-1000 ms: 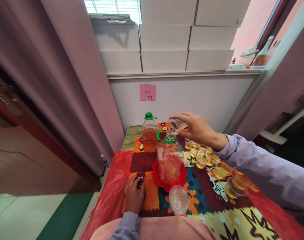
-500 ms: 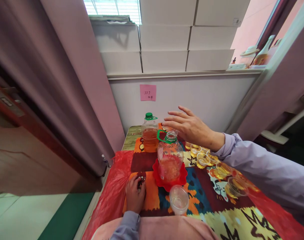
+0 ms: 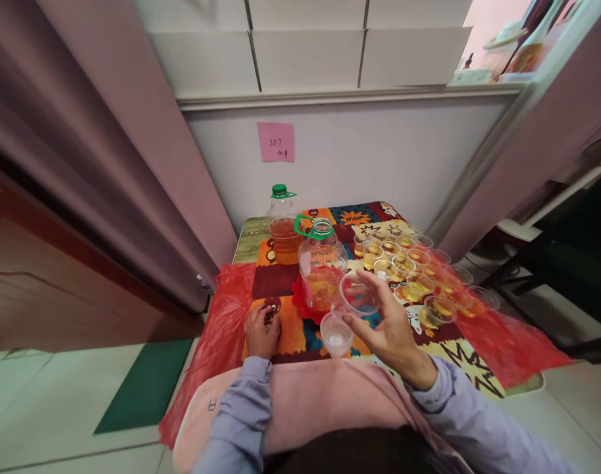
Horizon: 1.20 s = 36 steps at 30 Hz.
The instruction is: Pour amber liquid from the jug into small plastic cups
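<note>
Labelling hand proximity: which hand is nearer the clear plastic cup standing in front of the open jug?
Right. The right hand is just right of the standing cup, holding another clear cup; the left hand rests on the patterned tablecloth, farther off to the left.

Right hand (image 3: 395, 332), cup (image 3: 358, 294) now lower

Single head cam, facing forward and down, close over the desk (image 3: 251, 241), wearer's sleeves (image 3: 243, 411) at bottom, wall (image 3: 369, 155) beyond.
</note>
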### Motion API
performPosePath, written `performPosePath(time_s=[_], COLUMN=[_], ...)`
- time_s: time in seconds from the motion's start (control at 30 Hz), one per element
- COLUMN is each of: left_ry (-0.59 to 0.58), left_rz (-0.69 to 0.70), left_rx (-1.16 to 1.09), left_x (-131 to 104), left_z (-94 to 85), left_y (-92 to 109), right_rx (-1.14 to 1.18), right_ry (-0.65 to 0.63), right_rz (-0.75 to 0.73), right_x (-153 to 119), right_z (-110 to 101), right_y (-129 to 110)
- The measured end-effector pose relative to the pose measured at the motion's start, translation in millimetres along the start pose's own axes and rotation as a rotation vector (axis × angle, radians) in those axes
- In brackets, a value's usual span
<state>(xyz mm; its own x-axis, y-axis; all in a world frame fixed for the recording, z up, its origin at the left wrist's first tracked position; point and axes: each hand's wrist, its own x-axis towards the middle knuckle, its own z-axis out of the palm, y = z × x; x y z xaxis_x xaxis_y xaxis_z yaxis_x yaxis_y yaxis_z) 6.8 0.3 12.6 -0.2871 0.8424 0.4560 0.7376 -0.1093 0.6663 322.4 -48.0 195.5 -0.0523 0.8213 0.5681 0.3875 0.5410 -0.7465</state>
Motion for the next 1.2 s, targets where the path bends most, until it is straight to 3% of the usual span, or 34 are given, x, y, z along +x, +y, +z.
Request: performPosePath(time_s=[0.1, 0.17, 0.3, 0.43, 0.57, 0.67, 0.8, 0.93, 1.0, 1.1, 1.2], left_ry=[0.033, 0.067, 0.092, -0.035, -0.079, -0.127, -0.219, -0.168, -0.083, 0.076, 0.297], left_rz=[-0.013, -0.012, 0.060, 0.291, 0.472, 0.530, 0.432, 0.246, 0.138, 0.054, 0.020], left_rx=[-0.026, -0.038, -0.081, -0.232, -0.220, -0.153, -0.155, -0.289, -0.330, -0.302, -0.125], left_x=[5, 5, -13, -43, -54, -53, -58, -68, -68, -55, -29], left_z=[-5.9, -15.6, -42.6, -51.5, -34.2, -16.0, 3.1, 10.0, 3.9, -19.0, -46.2], left_y=[11, 24, 71, 126, 158, 162, 152, 146, 146, 141, 126], right_rx=[-0.070, -0.140, -0.240, -0.217, -0.212, -0.243, -0.264, -0.337, -0.313, -0.312, -0.328], right_ry=[-0.014, -0.095, -0.227, -0.052, 0.156, 0.376, 0.681, 0.677, 0.691, 0.718, 0.619], right_rz=[-0.056, -0.111, -0.185, -0.137, 0.048, 0.240, 0.466, 0.568, 0.574, 0.595, 0.637], right_x=[-21, -28, -40, -60, -84, -97, -108, -113, -112, -105, -94], right_z=[10, 13, 9, -7, -36, -76, -138, -174, -185, -202, -219], right_y=[14, 24, 36, 32, 38, 63, 113, 160, 181, 212, 239])
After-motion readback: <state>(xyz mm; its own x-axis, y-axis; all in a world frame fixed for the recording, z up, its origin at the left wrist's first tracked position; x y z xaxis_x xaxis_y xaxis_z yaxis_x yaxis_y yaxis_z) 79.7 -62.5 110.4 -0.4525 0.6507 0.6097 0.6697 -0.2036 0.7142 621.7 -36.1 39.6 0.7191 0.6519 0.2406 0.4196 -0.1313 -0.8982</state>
